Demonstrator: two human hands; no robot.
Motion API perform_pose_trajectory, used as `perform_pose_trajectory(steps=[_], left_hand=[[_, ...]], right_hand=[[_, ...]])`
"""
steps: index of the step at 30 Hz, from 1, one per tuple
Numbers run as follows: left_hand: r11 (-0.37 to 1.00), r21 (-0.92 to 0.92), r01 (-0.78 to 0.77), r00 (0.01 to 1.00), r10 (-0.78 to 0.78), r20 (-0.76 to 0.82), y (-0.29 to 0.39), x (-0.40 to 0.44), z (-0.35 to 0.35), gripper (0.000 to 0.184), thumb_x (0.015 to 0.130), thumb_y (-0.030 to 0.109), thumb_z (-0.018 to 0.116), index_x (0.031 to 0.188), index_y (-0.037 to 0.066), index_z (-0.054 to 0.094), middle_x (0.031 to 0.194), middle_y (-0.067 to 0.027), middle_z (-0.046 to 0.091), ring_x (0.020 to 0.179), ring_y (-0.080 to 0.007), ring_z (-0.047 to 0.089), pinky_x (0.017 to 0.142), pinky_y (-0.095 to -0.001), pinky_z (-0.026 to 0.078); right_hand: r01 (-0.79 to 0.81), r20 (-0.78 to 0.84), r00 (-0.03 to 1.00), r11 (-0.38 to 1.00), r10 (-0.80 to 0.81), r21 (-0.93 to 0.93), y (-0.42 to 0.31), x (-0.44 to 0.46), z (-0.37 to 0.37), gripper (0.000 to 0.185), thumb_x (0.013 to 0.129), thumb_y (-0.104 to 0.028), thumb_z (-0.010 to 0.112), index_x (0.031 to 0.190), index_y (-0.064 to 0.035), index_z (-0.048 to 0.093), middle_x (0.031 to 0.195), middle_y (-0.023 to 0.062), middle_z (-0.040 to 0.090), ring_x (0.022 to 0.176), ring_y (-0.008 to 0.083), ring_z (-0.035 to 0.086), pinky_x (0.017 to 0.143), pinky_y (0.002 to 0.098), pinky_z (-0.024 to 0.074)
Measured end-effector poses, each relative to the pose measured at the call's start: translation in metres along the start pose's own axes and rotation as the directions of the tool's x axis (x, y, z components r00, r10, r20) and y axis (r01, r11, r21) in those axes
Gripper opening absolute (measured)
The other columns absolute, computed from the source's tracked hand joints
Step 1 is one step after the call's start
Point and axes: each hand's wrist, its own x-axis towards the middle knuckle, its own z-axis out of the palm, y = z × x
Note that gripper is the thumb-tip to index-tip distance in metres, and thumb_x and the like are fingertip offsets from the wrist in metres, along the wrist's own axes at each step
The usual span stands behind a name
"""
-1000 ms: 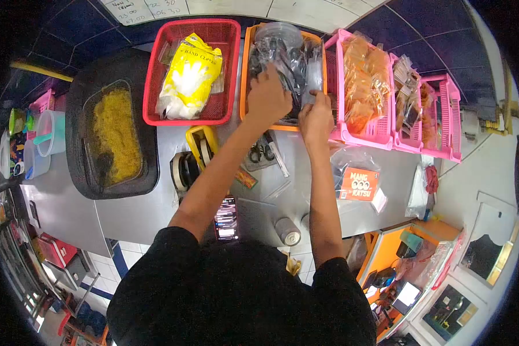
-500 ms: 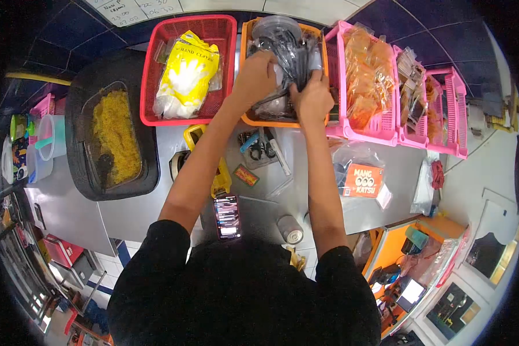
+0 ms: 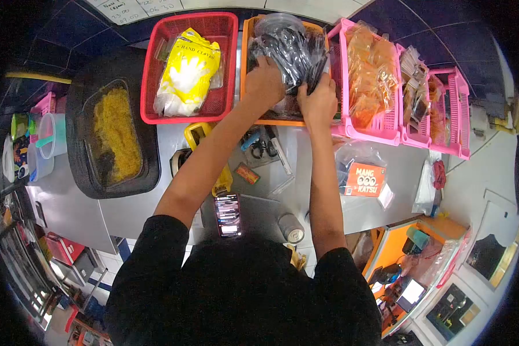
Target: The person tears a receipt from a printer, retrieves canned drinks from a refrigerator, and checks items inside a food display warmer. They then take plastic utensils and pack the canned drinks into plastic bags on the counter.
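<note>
Both hands are at an orange basket [image 3: 245, 43] at the back of the metal table. It holds shiny clear plastic packs of black, long, thin items [image 3: 291, 55]; their exact kind is hard to make out. My left hand [image 3: 265, 85] has its fingers curled round the lower left side of the packs. At the lower right end, my right hand [image 3: 319, 104] pinches the black bundle, its fingertips partly hidden by plastic. Behind the packs lies a round clear plastic lid or tub [image 3: 279, 24].
Left of the basket stands a red basket [image 3: 232, 63] with a yellow glove pack [image 3: 193, 69]. Pink baskets [image 3: 389, 135] of sachets stand right. A phone [image 3: 229, 216], yellow tape dispenser [image 3: 223, 180], marker [image 3: 279, 151], can [image 3: 291, 228] and black tray [image 3: 78, 144] of yellow crumbs are nearer.
Both hands have come slightly lower and nearer to me. The black packs have shifted and spread toward the right side of the basket, and my right hand has moved down along them.
</note>
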Motion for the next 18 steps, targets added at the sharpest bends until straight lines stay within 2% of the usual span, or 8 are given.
perform_pose_trajectory(steps=[5,8,11,12,15,18], left_hand=[[0.998,0.063,-0.033,0.999,0.034,-0.020,0.007,0.010,0.002,0.088,0.059,0.045,0.088,0.115,-0.012,0.052,0.118,-0.0239,0.051,0.098,-0.0352,0.068,0.076,-0.0390,0.059],[0.995,0.096,-0.010,0.991,0.022,-0.128,0.008,0.017,0.016,0.074,0.069,0.042,0.082,0.114,-0.009,0.053,0.113,-0.0235,0.057,0.093,-0.0394,0.069,0.076,-0.0441,0.059],[0.995,0.091,-0.045,0.996,0.052,-0.073,-0.008,0.036,0.015,0.041,0.077,0.026,0.072,0.102,-0.005,0.063,0.103,-0.0270,0.064,0.093,-0.0400,0.069,0.076,-0.0463,0.058],[0.999,-0.016,-0.042,0.999,0.042,-0.012,-0.013,0.039,0.006,0.022,0.078,0.015,0.062,0.089,-0.003,0.068,0.092,-0.0282,0.068,0.090,-0.0414,0.070,0.078,-0.0477,0.057],[0.996,-0.012,-0.090,0.996,0.091,0.023,-0.030,0.055,-0.004,0.024,0.078,0.017,0.063,0.090,-0.003,0.070,0.091,-0.0269,0.069,0.088,-0.0422,0.070,0.081,-0.0481,0.056],[0.970,0.019,-0.243,0.970,0.243,0.005,-0.046,0.078,-0.005,0.029,0.081,0.020,0.062,0.095,-0.003,0.072,0.091,-0.0283,0.070,0.087,-0.0471,0.069,0.081,-0.0485,0.057]], right_hand=[[0.009,-0.054,0.998,0.999,-0.006,0.050,0.007,-0.006,0.005,0.038,0.083,-0.021,0.069,0.110,0.0019,0.054,0.106,0.0261,0.058,0.084,0.0476,0.065,0.072,0.0542,0.0545],[0.018,-0.054,0.998,0.996,-0.014,0.083,0.009,-0.009,0.004,0.040,0.084,-0.020,0.069,0.113,0.0020,0.054,0.107,0.0258,0.058,0.086,0.0473,0.064,0.073,0.0538,0.0545],[0.013,-0.046,0.999,0.995,-0.009,0.094,0.012,-0.013,0.003,0.041,0.084,-0.019,0.068,0.116,0.0018,0.053,0.107,0.0258,0.057,0.088,0.0470,0.064,0.074,0.0533,0.0545],[0.016,-0.045,0.999,0.995,-0.012,0.095,0.012,-0.013,0.004,0.042,0.084,-0.019,0.068,0.118,0.0017,0.052,0.108,0.0259,0.057,0.089,0.0469,0.064,0.074,0.0532,0.0545],[0.006,-0.053,0.999,0.991,0.001,0.135,0.012,-0.014,0.005,0.041,0.085,-0.018,0.068,0.118,0.0009,0.052,0.109,0.0256,0.056,0.091,0.0463,0.064,0.075,0.0529,0.0543],[-0.011,-0.056,0.998,0.990,0.019,0.139,0.013,-0.017,0.007,0.038,0.086,-0.018,0.067,0.116,0.0002,0.052,0.110,0.0241,0.056,0.088,0.0454,0.065,0.074,0.0529,0.0546]])
